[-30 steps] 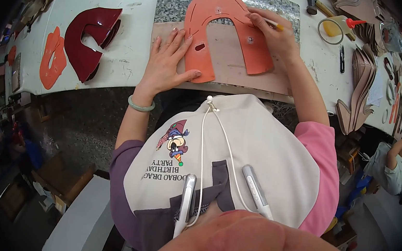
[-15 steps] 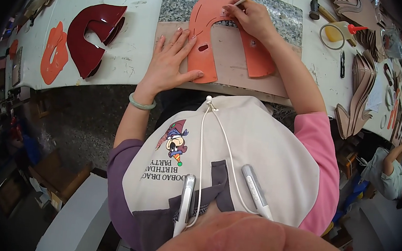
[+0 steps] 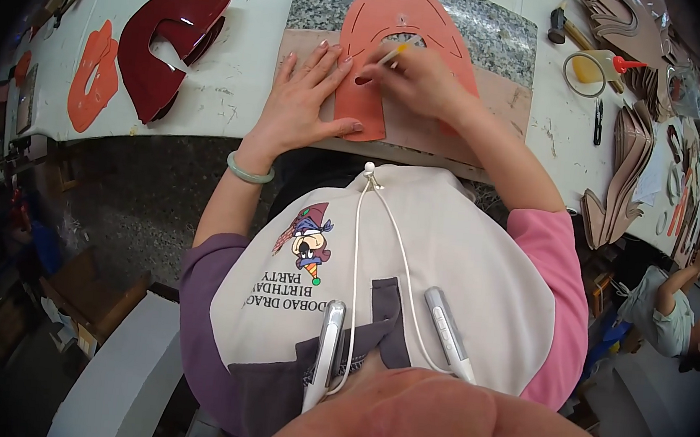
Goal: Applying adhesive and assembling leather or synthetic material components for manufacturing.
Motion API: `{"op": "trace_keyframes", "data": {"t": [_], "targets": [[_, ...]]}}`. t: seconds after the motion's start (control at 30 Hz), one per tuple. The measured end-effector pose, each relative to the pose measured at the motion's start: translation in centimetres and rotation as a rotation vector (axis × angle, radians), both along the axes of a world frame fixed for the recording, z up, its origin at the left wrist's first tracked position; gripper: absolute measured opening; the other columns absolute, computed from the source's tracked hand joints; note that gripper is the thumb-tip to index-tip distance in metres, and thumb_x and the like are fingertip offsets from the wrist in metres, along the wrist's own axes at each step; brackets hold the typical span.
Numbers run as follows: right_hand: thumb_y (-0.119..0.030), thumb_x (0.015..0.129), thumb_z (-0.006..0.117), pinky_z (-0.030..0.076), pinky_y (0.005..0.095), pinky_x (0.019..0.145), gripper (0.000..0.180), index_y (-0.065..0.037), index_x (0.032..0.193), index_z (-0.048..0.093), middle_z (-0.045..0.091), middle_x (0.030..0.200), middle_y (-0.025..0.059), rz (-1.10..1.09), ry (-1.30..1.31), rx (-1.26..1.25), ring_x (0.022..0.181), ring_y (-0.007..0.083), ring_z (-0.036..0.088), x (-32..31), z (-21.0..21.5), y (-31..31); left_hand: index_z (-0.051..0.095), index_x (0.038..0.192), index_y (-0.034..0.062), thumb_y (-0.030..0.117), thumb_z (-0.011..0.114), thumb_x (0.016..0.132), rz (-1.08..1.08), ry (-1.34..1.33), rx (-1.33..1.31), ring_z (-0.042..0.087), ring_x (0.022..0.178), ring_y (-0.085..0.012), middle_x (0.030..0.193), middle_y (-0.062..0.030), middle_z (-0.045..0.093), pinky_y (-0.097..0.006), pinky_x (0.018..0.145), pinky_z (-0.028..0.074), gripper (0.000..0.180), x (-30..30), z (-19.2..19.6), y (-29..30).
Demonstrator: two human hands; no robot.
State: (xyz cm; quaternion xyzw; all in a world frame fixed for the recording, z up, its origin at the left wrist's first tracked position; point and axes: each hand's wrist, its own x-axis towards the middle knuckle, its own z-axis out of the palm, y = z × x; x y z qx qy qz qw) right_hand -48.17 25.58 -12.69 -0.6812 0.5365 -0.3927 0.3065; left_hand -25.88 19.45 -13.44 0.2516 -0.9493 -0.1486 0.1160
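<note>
An orange horseshoe-shaped leather piece [image 3: 369, 18] lies on a tan board [image 3: 504, 107] over a speckled granite slab [image 3: 503, 31]. My left hand [image 3: 302, 104] lies flat with fingers spread, pressing the piece's left leg down. My right hand [image 3: 422, 82] grips a thin pen-like tool [image 3: 398, 52], its tip touching the inner edge of the piece's cut-out.
A dark red leather piece [image 3: 164, 49] and an orange cut piece [image 3: 93, 84] lie on the white table at the left. A hammer [image 3: 564, 26], a yellow glue bottle [image 3: 600, 68] and stacked tan leather parts [image 3: 623, 177] sit at the right. Another person [image 3: 678, 309] is at the lower right.
My right hand has travelled from the right leg of the orange piece, over its top, down to the inner cut-out at the left. The left hand stays flat on the piece.
</note>
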Motion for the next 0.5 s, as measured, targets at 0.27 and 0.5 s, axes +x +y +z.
{"op": "trace_keyframes", "data": {"t": [0.27,0.5], "targets": [[-0.014,0.086,0.061,0.047,0.0335,0.062,0.010,-0.007,0.094,0.060,0.066,0.083,0.0079,-0.007,0.260,-0.120,0.068,0.0247,0.060,1.1,-0.4,0.2,0.048,0.138,0.0144,0.055,0.069,0.072,0.006,0.000,-0.009,0.029,0.140,-0.0224,0.149,-0.0050,0.036,-0.051,0.112,0.019,0.081,0.0,0.2,0.3],[-0.017,0.086,0.062,0.046,0.0365,0.060,0.014,-0.006,0.084,0.054,0.063,0.079,0.0096,-0.035,0.141,-0.359,0.067,0.0274,0.058,3.0,-2.5,0.2,0.045,0.141,0.0155,0.049,0.072,0.072,-0.004,-0.006,0.058,0.025,0.142,-0.0225,0.151,-0.0038,0.033,-0.051,0.113,0.016,0.082,0.2,0.1,0.1]]}}
